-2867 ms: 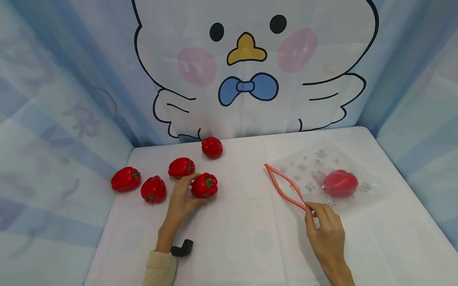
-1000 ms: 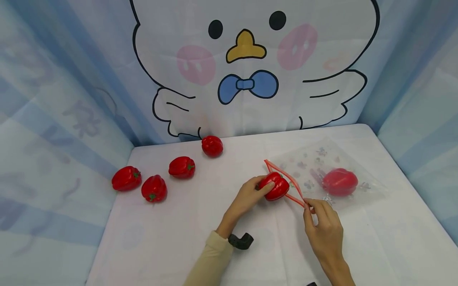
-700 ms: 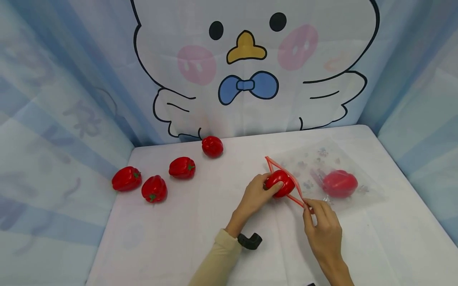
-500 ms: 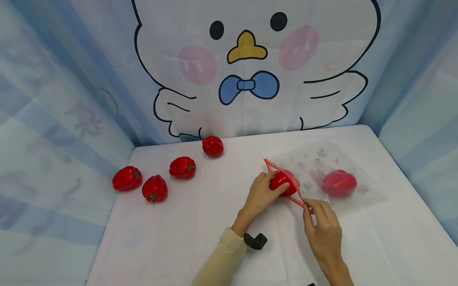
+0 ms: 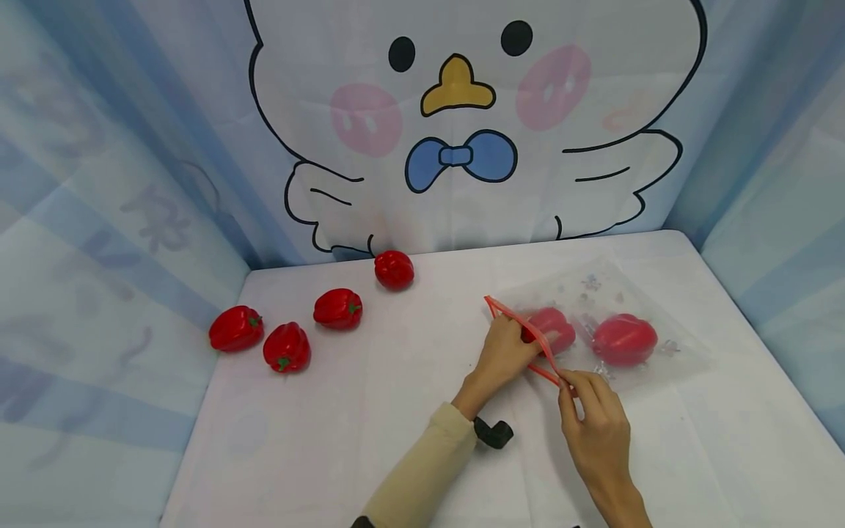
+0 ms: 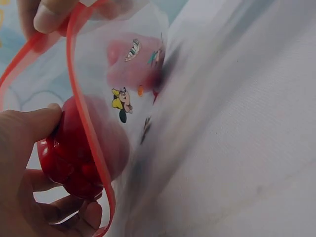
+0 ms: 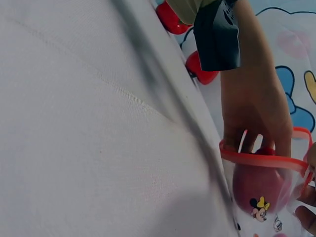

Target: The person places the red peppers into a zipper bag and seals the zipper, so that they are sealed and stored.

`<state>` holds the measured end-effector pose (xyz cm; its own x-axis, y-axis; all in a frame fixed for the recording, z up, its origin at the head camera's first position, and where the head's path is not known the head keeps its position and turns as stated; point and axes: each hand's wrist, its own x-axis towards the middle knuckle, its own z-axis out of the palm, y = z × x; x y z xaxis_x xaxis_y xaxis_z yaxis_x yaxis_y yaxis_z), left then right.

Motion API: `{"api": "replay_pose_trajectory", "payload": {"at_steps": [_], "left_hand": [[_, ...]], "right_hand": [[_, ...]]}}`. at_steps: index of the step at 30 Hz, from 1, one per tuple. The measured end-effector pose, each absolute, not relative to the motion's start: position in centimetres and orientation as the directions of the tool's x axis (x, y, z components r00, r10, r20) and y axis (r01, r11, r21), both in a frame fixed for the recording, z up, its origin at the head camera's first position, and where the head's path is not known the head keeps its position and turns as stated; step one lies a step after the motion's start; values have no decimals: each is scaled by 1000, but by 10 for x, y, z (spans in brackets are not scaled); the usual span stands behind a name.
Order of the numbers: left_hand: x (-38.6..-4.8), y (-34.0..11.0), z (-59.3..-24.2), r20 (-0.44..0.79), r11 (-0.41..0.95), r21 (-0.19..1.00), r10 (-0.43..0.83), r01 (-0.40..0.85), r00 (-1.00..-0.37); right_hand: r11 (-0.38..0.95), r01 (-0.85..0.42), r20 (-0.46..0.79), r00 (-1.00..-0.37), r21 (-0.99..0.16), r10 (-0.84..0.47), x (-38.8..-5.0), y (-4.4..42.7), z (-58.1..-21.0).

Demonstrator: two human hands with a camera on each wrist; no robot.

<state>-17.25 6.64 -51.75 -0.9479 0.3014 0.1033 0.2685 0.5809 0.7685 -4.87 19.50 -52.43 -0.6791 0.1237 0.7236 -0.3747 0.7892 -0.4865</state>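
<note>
My left hand [image 5: 507,350] grips a red bell pepper [image 5: 551,330], its fingers passing through the mouth of a clear zip bag [image 5: 607,279]. In the left wrist view, thumb and fingers curl round the pepper [image 6: 69,153], which sits partly behind the orange-red zip edge [image 6: 89,126]. My right hand [image 5: 594,422] pinches the near corner of that edge, and the mouth stands apart. Another red pepper [image 5: 624,340] lies deeper in the bag, on the right. Small cartoon prints [image 7: 259,208] mark the clear plastic.
Several red bell peppers lie on the left of the white table [image 5: 396,425]: one far left [image 5: 236,328], one nearer [image 5: 287,347], one behind [image 5: 338,309] and one at the back edge [image 5: 394,270]. A cartoon-print curtain [image 5: 455,205] hangs behind.
My left hand took a bell pepper from the group on the left, carried it rightward and moved it through the bag's mouth. My right hand has kept its pinch on the bag's edge.
</note>
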Motion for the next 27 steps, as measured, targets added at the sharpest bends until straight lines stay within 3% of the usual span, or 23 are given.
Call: {"api": "replay_pose_trajectory", "payload": {"at_steps": [7, 11, 19, 27], "left_hand": [[-183, 74, -525, 230, 464, 805, 330, 370, -915], [-186, 80, -528, 227, 477, 799, 326, 367, -918], [-190, 104, -518, -8, 613, 765, 314, 197, -949], [-200, 121, -508, -86, 699, 699, 293, 152, -952]], "right_hand": [[787, -379, 725, -678, -487, 122, -48, 195, -525], [788, -379, 723, -681, -485, 118, -48, 194, -524], [783, -396, 734, -671, -479, 110, -47, 192, -523], [780, -405, 738, -667, -478, 106, -44, 192, -522]]}}
